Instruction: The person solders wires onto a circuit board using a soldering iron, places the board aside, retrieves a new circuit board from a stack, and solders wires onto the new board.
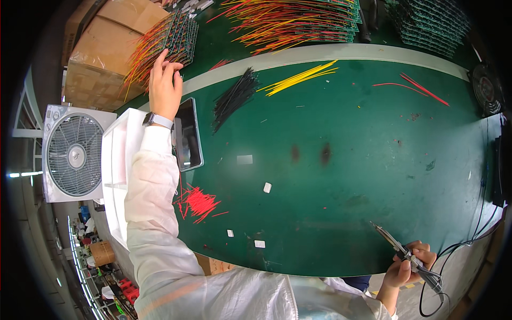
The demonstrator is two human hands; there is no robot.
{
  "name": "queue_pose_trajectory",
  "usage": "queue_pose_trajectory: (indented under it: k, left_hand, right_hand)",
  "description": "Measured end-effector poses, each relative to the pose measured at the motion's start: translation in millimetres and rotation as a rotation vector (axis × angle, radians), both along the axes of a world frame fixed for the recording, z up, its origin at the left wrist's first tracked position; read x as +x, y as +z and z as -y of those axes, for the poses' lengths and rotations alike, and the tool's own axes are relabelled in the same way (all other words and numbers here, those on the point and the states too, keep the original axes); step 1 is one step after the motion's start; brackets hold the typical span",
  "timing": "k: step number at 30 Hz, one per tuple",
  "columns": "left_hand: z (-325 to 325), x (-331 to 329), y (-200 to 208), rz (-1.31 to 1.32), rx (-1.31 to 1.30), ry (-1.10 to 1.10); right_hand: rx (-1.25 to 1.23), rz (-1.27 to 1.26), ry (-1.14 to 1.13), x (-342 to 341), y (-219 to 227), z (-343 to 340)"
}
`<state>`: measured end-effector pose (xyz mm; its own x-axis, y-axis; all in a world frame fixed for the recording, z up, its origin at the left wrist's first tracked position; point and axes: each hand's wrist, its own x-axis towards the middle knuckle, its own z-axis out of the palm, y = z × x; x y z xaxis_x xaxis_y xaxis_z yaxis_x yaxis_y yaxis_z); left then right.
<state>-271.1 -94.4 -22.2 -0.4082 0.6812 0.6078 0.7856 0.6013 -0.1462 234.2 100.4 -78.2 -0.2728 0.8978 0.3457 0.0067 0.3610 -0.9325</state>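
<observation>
My left hand, with a watch on its wrist, reaches to the far left edge of a stack of green circuit boards with red and yellow wires. Its fingers are apart and bent over the wires; nothing shows between them, and I cannot tell if they touch. At the near right, my right hand is closed round a soldering iron, its tip pointing up and left over the green table mat. Near my left forearm lie a phone and a pile of short red wires.
Black wires, yellow wires and a few red wires lie along the far side. Larger wired board stacks stand beyond a pale strip. A white box fan and cardboard boxes flank the left. Black cables trail at right.
</observation>
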Motion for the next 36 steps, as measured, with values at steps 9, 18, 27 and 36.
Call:
queue_pose_trajectory:
  k: [9,18,27,36]
  left_hand:
    - [6.5,-3.5,-1.5,0.011,-0.057,0.009]
    - [-4.5,2.5,23.8,-0.01,0.016,-0.068]
    - [-174.2,169.2,111.2,0.026,0.214,-0.588]
    - [-418.1,110.5,150.5,0.242,0.112,-0.612]
  right_hand:
    - [-0.001,-0.007,0.008,-2.7,-0.7,1.6]
    - [-0.019,-0.082,0.075,9.2,-0.3,-1.5]
    - [0.096,-0.166,0.305,6.2,-4.7,-15.2]
    - [0.008,-0.157,0.391,-3.7,10.1,-8.7]
